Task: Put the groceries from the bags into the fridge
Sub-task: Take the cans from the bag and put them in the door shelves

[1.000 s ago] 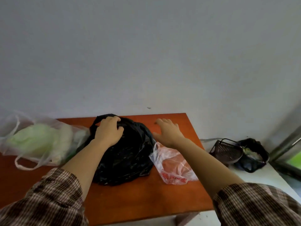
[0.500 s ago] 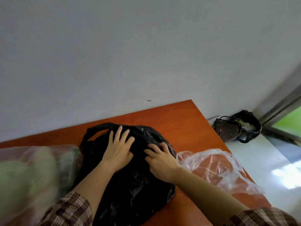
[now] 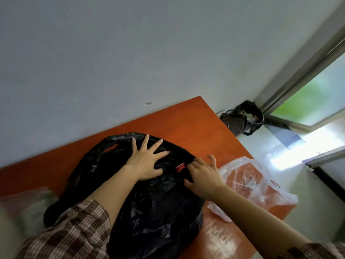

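Hands (image 3: 145, 161) spread wider, black bag (image 3: 153, 202) beneath

The black bag (image 3: 149, 202) hides its contents, save a red sliver (image 3: 180, 167) too small to identify. A blurred pale bag (image 3: 28, 206) is cut off at the left edge.

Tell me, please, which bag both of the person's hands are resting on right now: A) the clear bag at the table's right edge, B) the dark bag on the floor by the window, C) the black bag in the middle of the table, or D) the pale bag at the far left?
C: the left hand lies spread on the black bag, and the right hand touches its edge.
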Action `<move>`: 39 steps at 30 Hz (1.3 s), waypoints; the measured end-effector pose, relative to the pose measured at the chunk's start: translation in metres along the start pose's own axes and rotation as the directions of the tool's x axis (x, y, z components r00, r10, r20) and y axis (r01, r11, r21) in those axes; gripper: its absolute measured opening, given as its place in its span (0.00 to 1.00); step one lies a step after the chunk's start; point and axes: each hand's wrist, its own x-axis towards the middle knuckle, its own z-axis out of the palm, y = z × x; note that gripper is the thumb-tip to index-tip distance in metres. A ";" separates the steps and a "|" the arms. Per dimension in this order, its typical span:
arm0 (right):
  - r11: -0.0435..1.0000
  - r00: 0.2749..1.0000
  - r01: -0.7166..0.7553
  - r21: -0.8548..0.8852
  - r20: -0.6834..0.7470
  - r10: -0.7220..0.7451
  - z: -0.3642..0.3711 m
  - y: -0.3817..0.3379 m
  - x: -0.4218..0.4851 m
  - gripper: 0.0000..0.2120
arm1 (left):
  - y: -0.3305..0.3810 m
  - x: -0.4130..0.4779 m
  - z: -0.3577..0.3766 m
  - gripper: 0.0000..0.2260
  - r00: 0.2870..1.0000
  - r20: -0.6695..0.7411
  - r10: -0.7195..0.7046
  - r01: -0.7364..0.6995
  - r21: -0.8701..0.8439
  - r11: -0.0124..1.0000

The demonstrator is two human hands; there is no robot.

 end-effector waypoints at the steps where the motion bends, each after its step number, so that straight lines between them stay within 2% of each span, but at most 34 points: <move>1: 1.000 1.000 -0.025 0.019 0.012 0.025 0.000 -0.003 0.001 0.22 | 0.002 0.004 0.004 0.30 0.999 0.031 -0.012 0.013 -0.043 0.999; 4: 0.996 0.996 -0.075 0.053 0.045 0.073 0.001 -0.009 0.003 0.27 | 0.009 0.010 0.015 0.29 0.993 0.109 -0.045 0.065 -0.188 0.980; 7: 0.997 0.998 -0.045 0.069 0.049 0.042 0.004 -0.009 -0.004 0.30 | 0.014 0.010 0.025 0.32 0.986 0.160 -0.047 0.095 -0.302 0.949; 9: 0.995 0.999 0.013 0.101 0.032 -0.016 0.009 -0.006 -0.013 0.27 | 0.014 0.008 0.031 0.34 0.983 0.180 -0.037 0.096 -0.333 0.938; 13: 0.983 0.985 0.139 0.120 -0.124 -0.124 0.021 0.002 -0.034 0.13 | 0.012 0.007 0.038 0.36 0.981 0.196 -0.016 0.087 -0.360 0.929; 15: 0.971 0.962 0.226 0.083 -0.176 -0.209 0.027 0.008 -0.039 0.09 | 0.012 0.007 0.039 0.36 0.980 0.197 -0.008 0.084 -0.383 0.920; 17: 0.928 0.906 0.372 0.030 -0.226 -0.357 0.032 0.013 -0.041 0.05 | 0.012 0.006 0.038 0.35 0.982 0.191 0.001 0.073 -0.381 0.922; 19: 0.856 0.838 0.515 -0.043 -0.181 -0.514 0.029 0.013 -0.040 0.06 | 0.011 0.005 0.038 0.34 0.981 0.193 0.009 0.066 -0.379 0.923; 21: 0.811 0.808 0.583 -0.034 -0.080 -0.584 0.026 0.010 -0.039 0.10 | 0.010 0.004 0.039 0.33 0.981 0.195 0.011 0.067 -0.388 0.919; 23: 0.879 0.887 0.461 0.125 -0.026 -0.461 0.018 0.004 -0.038 0.15 | 0.010 0.003 0.041 0.32 0.984 0.180 0.007 0.066 -0.396 0.916; 24: 0.917 0.952 0.304 0.258 -0.042 -0.304 0.013 0.001 -0.036 0.17 | 0.011 0.002 0.043 0.33 0.985 0.170 0.005 0.063 -0.393 0.917; 25: 0.900 0.994 0.103 0.424 -0.010 -0.108 0.010 -0.002 -0.032 0.19 | 0.011 0.002 0.044 0.33 0.987 0.163 0.004 0.060 -0.387 0.920; 26: 0.830 0.996 -0.094 0.549 0.046 0.082 0.008 -0.005 -0.027 0.20 | 0.011 0.000 0.045 0.34 0.987 0.161 0.006 0.057 -0.382 0.923; 27: 0.767 0.973 -0.225 0.601 0.095 0.211 0.007 -0.008 -0.021 0.20 | 0.011 0.000 0.046 0.35 0.986 0.164 0.011 0.053 -0.378 0.924; 28: 0.753 0.955 -0.286 0.593 0.116 0.272 0.005 -0.013 -0.016 0.19 | 0.011 -0.001 0.046 0.36 0.985 0.169 0.016 0.049 -0.374 0.926; 32: 0.805 0.921 -0.386 0.450 0.243 0.306 0.004 -0.039 0.003 0.28 | 0.010 -0.001 0.045 0.39 0.984 0.177 0.012 0.053 -0.360 0.932; 35: 0.830 0.901 -0.420 0.366 0.275 0.335 0.011 -0.050 0.010 0.34 | 0.010 -0.001 0.044 0.39 0.984 0.177 0.008 0.058 -0.365 0.929; 37: 0.798 0.885 -0.456 0.394 0.293 0.361 0.015 -0.050 0.011 0.33 | 0.010 -0.001 0.044 0.39 0.984 0.180 0.004 0.064 -0.371 0.926; 39: 0.704 0.865 -0.502 0.502 0.315 0.391 0.013 -0.047 0.009 0.29 | 0.010 -0.001 0.042 0.38 0.980 0.200 0.001 0.075 -0.374 0.924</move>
